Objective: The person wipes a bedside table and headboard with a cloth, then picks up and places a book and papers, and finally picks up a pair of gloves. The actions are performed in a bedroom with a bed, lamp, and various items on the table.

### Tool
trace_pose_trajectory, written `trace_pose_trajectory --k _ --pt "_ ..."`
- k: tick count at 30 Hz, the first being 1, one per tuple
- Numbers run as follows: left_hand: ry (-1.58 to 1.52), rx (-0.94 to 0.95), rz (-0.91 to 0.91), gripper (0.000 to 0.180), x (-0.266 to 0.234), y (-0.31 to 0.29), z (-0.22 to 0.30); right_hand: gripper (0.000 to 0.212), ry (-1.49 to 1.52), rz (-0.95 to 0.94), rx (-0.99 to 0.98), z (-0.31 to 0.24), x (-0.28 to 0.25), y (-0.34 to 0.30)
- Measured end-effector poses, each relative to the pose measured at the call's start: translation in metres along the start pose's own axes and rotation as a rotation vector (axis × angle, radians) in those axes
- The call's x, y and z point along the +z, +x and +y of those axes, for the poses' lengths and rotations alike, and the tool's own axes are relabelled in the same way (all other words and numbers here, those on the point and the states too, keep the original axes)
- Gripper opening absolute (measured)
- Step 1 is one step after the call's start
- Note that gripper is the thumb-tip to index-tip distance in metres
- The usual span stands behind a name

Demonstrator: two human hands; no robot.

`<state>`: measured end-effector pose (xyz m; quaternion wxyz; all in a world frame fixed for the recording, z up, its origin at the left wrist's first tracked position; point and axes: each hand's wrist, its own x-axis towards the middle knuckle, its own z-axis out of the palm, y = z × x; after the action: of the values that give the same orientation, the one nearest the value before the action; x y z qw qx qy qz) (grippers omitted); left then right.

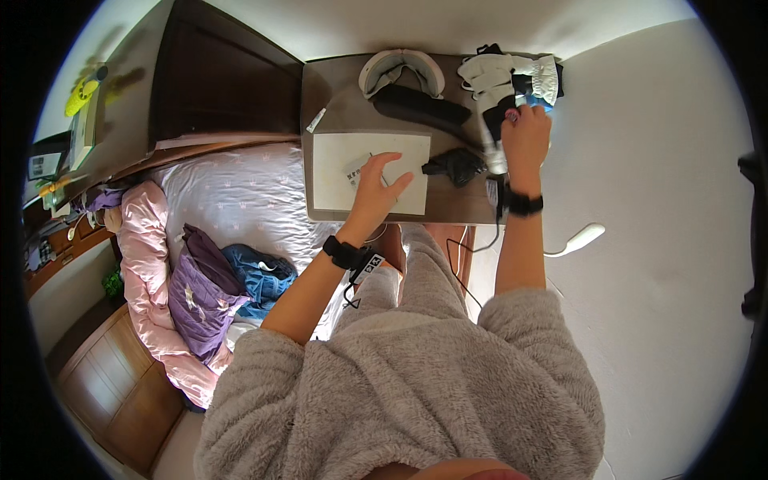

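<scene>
My left hand [376, 190] is over a flat white rectangular board [332, 192], thumb and fingers apart, holding nothing I can see. Partly under its fingers lies a small pale card [354, 171] with dark print. At the table's right end, my right hand [526, 148] has its fingers curled together around something small with a reddish spot [512, 116]; its kind is mostly hidden. Just beyond it is a heap of white and black fabric pieces [486, 78], like gloves. A black crumpled bundle [458, 166] lies between my hands. Both wrists wear black bands.
Farther back on the table [344, 92] are a long black case [422, 108] and a white U-shaped padded piece [382, 70]. A small white tube [317, 120] lies near its left edge. A bed [240, 188] with clothes stands left, a wall right. Cables hang below the table.
</scene>
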<state>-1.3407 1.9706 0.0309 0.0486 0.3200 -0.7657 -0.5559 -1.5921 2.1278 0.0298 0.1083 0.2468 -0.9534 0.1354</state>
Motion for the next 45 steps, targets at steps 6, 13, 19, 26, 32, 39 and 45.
trace_pose_trajectory --k 6,13,19,26,32,39,45 --pt "-0.469 -0.145 -0.073 0.047 -0.009 0.016 0.045 0.038 1.007 -0.555 -0.031 -0.071 -0.057 -0.073" --pt "-0.443 -0.313 0.028 0.045 -0.071 -0.023 0.034 0.015 1.372 0.114 0.962 0.020 0.105 0.027" --pt "-0.539 -0.387 0.046 0.043 -0.088 -0.072 0.014 0.037 1.498 -0.068 1.251 0.080 0.202 0.080" --pt "-0.416 -0.366 0.008 0.028 -0.108 -0.096 -0.002 0.029 1.347 0.339 1.117 0.035 0.139 0.066" --pt "-0.315 -0.229 -0.006 0.030 -0.130 -0.109 0.019 0.024 1.158 0.190 0.619 -0.036 0.000 -0.030" --pt "-0.325 -0.147 -0.139 0.028 -0.144 -0.143 0.038 0.032 1.472 -0.793 0.274 -0.144 -0.101 -0.175" --pt "-0.489 -0.267 -0.086 0.029 -0.143 -0.176 0.027 0.053 1.668 -1.276 0.309 -0.165 -0.112 -0.239"
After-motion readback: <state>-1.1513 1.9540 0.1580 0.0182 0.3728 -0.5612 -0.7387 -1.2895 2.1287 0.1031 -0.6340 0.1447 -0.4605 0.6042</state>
